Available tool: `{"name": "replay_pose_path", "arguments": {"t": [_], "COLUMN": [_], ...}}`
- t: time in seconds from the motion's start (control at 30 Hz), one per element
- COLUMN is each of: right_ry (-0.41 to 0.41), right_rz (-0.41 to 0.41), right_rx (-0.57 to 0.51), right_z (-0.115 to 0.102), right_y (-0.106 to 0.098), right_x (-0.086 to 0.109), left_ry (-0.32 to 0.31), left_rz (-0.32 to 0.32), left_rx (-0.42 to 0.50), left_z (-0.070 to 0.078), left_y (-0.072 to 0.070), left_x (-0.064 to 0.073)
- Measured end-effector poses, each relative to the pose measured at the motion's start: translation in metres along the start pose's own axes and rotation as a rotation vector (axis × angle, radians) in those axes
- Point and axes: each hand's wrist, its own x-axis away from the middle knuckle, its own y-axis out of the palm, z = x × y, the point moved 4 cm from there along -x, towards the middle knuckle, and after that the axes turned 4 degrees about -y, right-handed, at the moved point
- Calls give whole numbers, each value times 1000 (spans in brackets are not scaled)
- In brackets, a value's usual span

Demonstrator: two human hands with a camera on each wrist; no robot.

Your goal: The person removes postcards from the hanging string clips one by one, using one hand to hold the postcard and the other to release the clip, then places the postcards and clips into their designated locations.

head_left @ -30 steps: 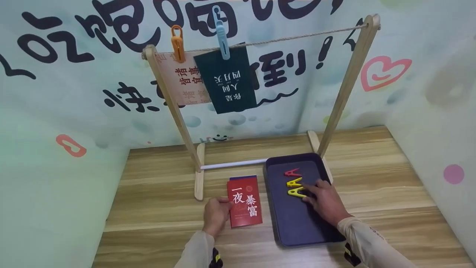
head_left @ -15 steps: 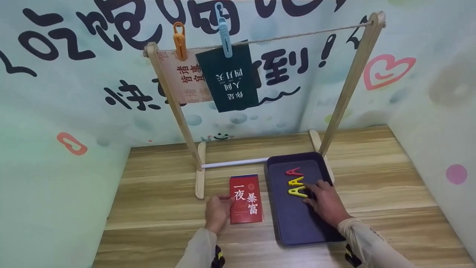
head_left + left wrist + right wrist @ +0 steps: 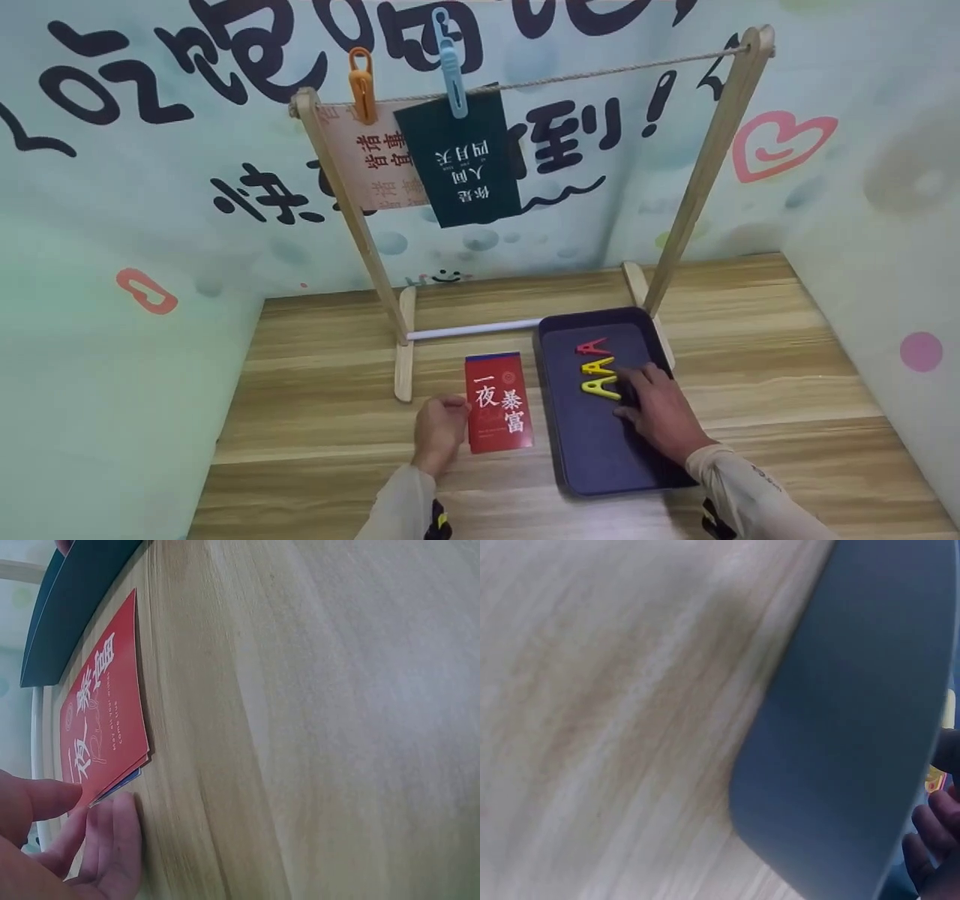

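Observation:
My left hand [image 3: 440,429] pinches the left edge of a red card [image 3: 499,405] with white Chinese characters. In the left wrist view, the thumb lies on top of the red card [image 3: 105,712] and the fingers are under its edge. A blue card [image 3: 126,781] shows a thin strip beneath it. Over the dark tray [image 3: 600,457], my right hand [image 3: 664,412] has thumb and forefinger apart, beside the nearer yellow clothes peg [image 3: 600,388]; whether a fingertip touches it cannot be told. A second yellow peg [image 3: 598,366] and a red peg [image 3: 592,346] lie behind.
A wooden stand [image 3: 709,172] carries a rope [image 3: 600,73]. From it hang a pink card [image 3: 382,176] under an orange clip [image 3: 361,86] and a dark green card [image 3: 461,172] under a blue clip [image 3: 453,75]. A white bar [image 3: 472,328] joins the stand's feet. Printed walls enclose the wooden surface.
The red card has shifted slightly right and now lines up more closely over the blue one. My right thumb has moved slightly away from the nearer yellow peg.

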Motion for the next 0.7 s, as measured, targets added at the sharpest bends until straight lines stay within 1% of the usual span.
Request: {"name": "replay_pose_path", "arguments": {"t": [0.1, 0.2, 0.27, 0.33, 0.43, 0.53, 0.63, 0.7], "right_ry": [-32, -67, -83, -102, -148, -218, -290, -342], "right_rz": [-4, -12, -16, -17, -2, 31, 72, 94], "right_rx": [12, 34, 45, 54, 68, 93, 110, 116], "right_z": [-2, -5, -7, -8, -11, -15, -19, -22], "right_y": [-2, -4, -6, -9, -14, -21, -31, -38], "right_x": [-1, -1, -2, -3, -7, -13, -18, -23], "left_ry": [-13, -38, -42, -25, 13, 49, 110, 145], "left_rz": [-34, -82, -108, -118, -100, -80, -55, -43], "left_rx": [37, 84, 94, 83, 58, 51, 41, 57], "left_z": [0, 0, 1, 5, 14, 26, 36, 42], "left_y": [-2, -4, -6, -9, -17, -25, -34, -39], "left_x": [1, 2, 4, 6, 8, 10, 12, 13]}}
